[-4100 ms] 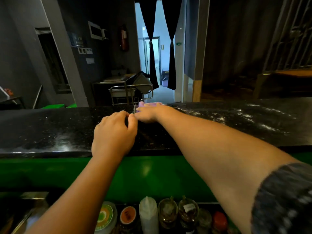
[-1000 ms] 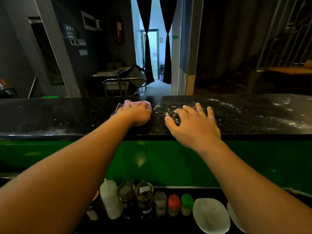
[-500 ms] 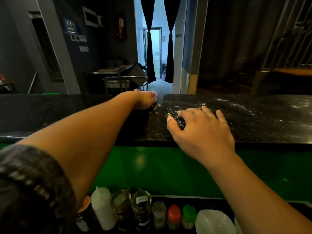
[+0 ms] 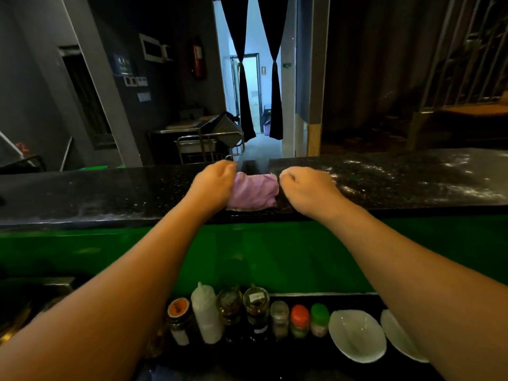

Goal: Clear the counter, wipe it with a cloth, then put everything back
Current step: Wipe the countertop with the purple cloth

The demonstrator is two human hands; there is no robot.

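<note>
A purple cloth (image 4: pixel 253 191) lies spread on the black speckled counter (image 4: pixel 110 193), near its front edge in the middle. My left hand (image 4: pixel 213 185) grips the cloth's left side with curled fingers. My right hand (image 4: pixel 305 188) pinches its right edge at the far corner. White dusty streaks (image 4: pixel 412 177) cover the counter to the right of the cloth; the left part looks darker and cleaner.
Below the green counter front (image 4: pixel 247 251), a lower shelf holds several jars and bottles (image 4: pixel 247 312) and two white oval dishes (image 4: pixel 357 335). A metal cart (image 4: pixel 209 144) stands beyond the counter by a curtained doorway.
My left hand pulled the cloth back from the counter's far edge toward the front. My right hand left its flat rest on the counter and took the cloth's right edge; the cloth now lies spread.
</note>
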